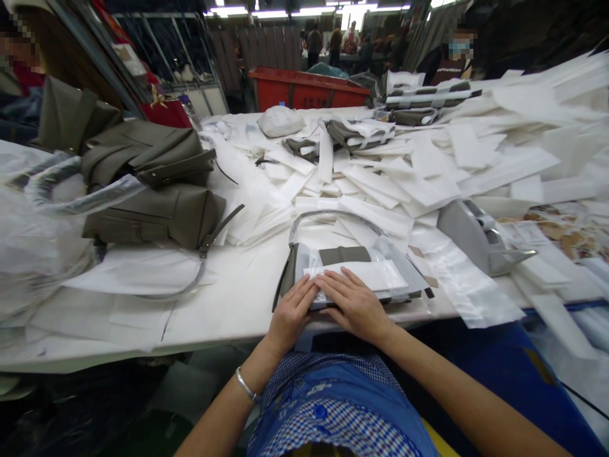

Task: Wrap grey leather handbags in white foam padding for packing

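A dark olive handbag [345,254] lies at the table's front edge, its handle wrapped in clear film and arched away from me. Across its upper face rests a strip of white foam sheet [380,274]. My left hand [295,306] lies on the near left part of the foam and bag, fingers stretched out. Beside it my right hand [354,304] presses flat on the same strip, fingers extended. The fingertips of both hands nearly meet. Whatever is beneath the palms is hidden.
Several olive handbags [152,216] are piled at the left. White foam sheets [428,158] cover the table's middle and right. A grey tape dispenser [480,238] stands at the right, near a clear plastic bag [457,279]. Behind the table is a red bin [304,91]; people are farther back.
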`<state>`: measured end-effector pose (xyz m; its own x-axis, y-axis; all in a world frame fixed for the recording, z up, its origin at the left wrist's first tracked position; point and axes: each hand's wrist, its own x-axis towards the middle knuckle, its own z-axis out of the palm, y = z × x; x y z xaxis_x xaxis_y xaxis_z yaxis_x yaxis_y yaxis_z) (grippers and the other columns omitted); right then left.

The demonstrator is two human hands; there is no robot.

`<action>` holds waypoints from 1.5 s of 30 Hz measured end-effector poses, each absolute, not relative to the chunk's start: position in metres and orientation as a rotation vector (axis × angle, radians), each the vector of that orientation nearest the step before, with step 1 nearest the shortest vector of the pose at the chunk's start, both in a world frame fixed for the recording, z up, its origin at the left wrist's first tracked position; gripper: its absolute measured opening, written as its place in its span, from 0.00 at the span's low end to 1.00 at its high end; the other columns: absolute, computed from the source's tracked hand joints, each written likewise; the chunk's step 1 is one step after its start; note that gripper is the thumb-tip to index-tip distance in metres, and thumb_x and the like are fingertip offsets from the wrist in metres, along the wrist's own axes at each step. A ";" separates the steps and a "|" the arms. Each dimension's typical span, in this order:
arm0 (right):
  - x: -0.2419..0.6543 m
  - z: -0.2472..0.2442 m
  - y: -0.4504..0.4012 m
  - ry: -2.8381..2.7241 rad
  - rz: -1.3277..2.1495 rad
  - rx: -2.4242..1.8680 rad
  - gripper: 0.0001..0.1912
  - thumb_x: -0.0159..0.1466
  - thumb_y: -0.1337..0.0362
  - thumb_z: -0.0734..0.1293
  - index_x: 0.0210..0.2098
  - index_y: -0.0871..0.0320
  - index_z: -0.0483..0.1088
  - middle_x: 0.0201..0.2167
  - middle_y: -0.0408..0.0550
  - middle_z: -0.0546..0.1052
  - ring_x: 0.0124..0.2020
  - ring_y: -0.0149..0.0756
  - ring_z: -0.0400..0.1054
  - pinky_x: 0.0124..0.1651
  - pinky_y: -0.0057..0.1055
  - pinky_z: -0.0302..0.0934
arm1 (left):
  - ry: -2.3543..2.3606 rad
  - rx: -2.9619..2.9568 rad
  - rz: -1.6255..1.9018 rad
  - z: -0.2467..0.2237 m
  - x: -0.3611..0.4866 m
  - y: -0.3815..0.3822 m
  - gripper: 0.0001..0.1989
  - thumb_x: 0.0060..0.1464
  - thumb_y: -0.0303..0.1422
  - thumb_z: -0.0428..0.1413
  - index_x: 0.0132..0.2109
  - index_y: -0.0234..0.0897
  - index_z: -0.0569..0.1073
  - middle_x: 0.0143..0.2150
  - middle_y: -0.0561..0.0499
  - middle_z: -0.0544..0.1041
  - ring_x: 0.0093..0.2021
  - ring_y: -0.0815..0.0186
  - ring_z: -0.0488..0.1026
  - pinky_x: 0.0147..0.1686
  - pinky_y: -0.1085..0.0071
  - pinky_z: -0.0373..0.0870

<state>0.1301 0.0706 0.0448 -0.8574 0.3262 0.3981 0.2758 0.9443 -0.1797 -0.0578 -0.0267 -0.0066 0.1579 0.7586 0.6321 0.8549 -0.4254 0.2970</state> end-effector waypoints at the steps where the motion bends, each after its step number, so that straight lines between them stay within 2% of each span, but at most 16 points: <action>1: 0.131 0.044 0.071 -2.643 0.174 -0.421 0.31 0.66 0.63 0.67 0.67 0.61 0.59 0.63 0.54 0.70 0.65 0.46 0.61 0.69 0.52 0.52 | -1.607 -2.288 -1.125 -0.007 -0.058 -0.027 0.29 0.64 0.32 0.55 0.69 0.33 0.58 0.62 0.37 0.71 0.67 0.52 0.63 0.62 0.52 0.69; 3: 0.133 0.040 0.071 -2.585 0.170 -0.382 0.28 0.68 0.62 0.66 0.66 0.60 0.61 0.60 0.53 0.72 0.63 0.46 0.63 0.68 0.51 0.54 | -1.628 -2.306 -1.130 -0.007 -0.058 -0.028 0.30 0.63 0.30 0.55 0.69 0.34 0.58 0.63 0.37 0.70 0.67 0.53 0.63 0.63 0.52 0.68; 6: 0.135 0.031 0.070 -2.515 0.118 -0.343 0.26 0.69 0.68 0.64 0.65 0.57 0.62 0.58 0.52 0.74 0.62 0.44 0.66 0.66 0.50 0.56 | -1.683 -2.404 -1.132 0.001 -0.060 -0.030 0.30 0.62 0.26 0.55 0.69 0.35 0.58 0.64 0.39 0.69 0.68 0.55 0.61 0.64 0.52 0.66; 11: 0.133 0.023 0.066 -2.484 0.096 -0.406 0.25 0.69 0.71 0.62 0.65 0.57 0.62 0.59 0.50 0.74 0.62 0.44 0.65 0.67 0.49 0.56 | -1.759 -2.552 -1.135 0.020 -0.067 -0.033 0.32 0.60 0.34 0.60 0.68 0.35 0.60 0.66 0.39 0.66 0.69 0.54 0.59 0.65 0.52 0.65; 15: 0.132 0.025 0.066 -2.496 0.081 -0.426 0.25 0.70 0.70 0.62 0.65 0.57 0.62 0.60 0.51 0.73 0.62 0.43 0.65 0.68 0.49 0.54 | -1.659 -2.479 -1.120 0.012 -0.067 -0.030 0.24 0.66 0.26 0.50 0.67 0.37 0.62 0.64 0.41 0.70 0.68 0.58 0.61 0.63 0.54 0.68; 18: 0.139 0.025 0.059 -2.481 0.077 -0.415 0.26 0.69 0.71 0.62 0.66 0.57 0.62 0.62 0.52 0.71 0.66 0.43 0.60 0.69 0.50 0.52 | -1.596 -2.418 -1.117 0.000 -0.066 -0.029 0.27 0.66 0.22 0.47 0.69 0.39 0.59 0.64 0.41 0.69 0.69 0.58 0.59 0.63 0.53 0.68; 21: 0.150 0.017 0.040 -2.420 0.068 -0.284 0.25 0.68 0.72 0.63 0.64 0.55 0.64 0.61 0.51 0.71 0.68 0.41 0.57 0.70 0.50 0.51 | -1.583 -2.415 -1.097 -0.003 -0.066 -0.030 0.28 0.66 0.22 0.48 0.70 0.40 0.57 0.66 0.41 0.68 0.70 0.57 0.58 0.63 0.52 0.68; 24: 0.155 0.000 0.019 -2.472 0.060 -0.080 0.20 0.70 0.71 0.63 0.60 0.57 0.68 0.58 0.50 0.75 0.65 0.38 0.61 0.69 0.46 0.54 | -1.571 -2.457 -1.043 0.000 -0.068 -0.031 0.28 0.66 0.22 0.48 0.70 0.40 0.56 0.67 0.42 0.67 0.70 0.58 0.57 0.64 0.53 0.67; 28: 0.137 -0.025 0.008 -2.520 0.030 -0.075 0.17 0.70 0.71 0.64 0.57 0.59 0.71 0.55 0.52 0.77 0.59 0.39 0.68 0.60 0.42 0.65 | -1.555 -2.463 -1.019 0.004 -0.070 -0.030 0.28 0.66 0.22 0.47 0.70 0.40 0.56 0.66 0.42 0.67 0.70 0.58 0.58 0.64 0.55 0.68; 32: 0.114 -0.031 0.010 -2.342 0.095 -0.111 0.08 0.68 0.70 0.66 0.45 0.58 0.76 0.44 0.48 0.82 0.49 0.37 0.74 0.51 0.37 0.69 | -1.529 -2.447 -1.010 0.005 -0.069 -0.030 0.28 0.66 0.23 0.47 0.70 0.39 0.56 0.65 0.42 0.68 0.69 0.59 0.59 0.63 0.56 0.69; 36: 0.112 -0.027 0.007 -2.285 0.182 -0.107 0.08 0.68 0.72 0.65 0.40 0.58 0.76 0.41 0.48 0.83 0.47 0.36 0.75 0.53 0.39 0.69 | -1.523 -2.437 -0.996 0.005 -0.068 -0.030 0.28 0.66 0.23 0.47 0.70 0.39 0.56 0.65 0.41 0.68 0.69 0.59 0.60 0.63 0.55 0.69; 40: 0.128 -0.028 0.002 -2.330 0.213 -0.085 0.09 0.70 0.71 0.62 0.42 0.58 0.75 0.46 0.48 0.81 0.52 0.36 0.73 0.58 0.42 0.67 | -1.533 -2.429 -1.013 0.004 -0.068 -0.030 0.28 0.66 0.22 0.47 0.70 0.40 0.56 0.65 0.42 0.69 0.68 0.59 0.61 0.63 0.55 0.69; 43: 0.138 -0.030 0.001 -2.432 0.158 -0.202 0.15 0.71 0.71 0.59 0.52 0.58 0.73 0.56 0.50 0.77 0.58 0.39 0.69 0.59 0.43 0.66 | -1.538 -2.443 -1.014 0.003 -0.069 -0.030 0.28 0.66 0.23 0.47 0.70 0.40 0.56 0.65 0.42 0.68 0.68 0.59 0.61 0.63 0.54 0.69; 45: 0.139 -0.031 0.001 -2.491 0.090 -0.296 0.19 0.71 0.72 0.58 0.59 0.57 0.69 0.58 0.51 0.74 0.59 0.41 0.67 0.58 0.42 0.65 | -1.546 -2.458 -1.010 0.003 -0.069 -0.030 0.27 0.67 0.23 0.47 0.70 0.39 0.56 0.66 0.42 0.67 0.69 0.59 0.60 0.64 0.54 0.68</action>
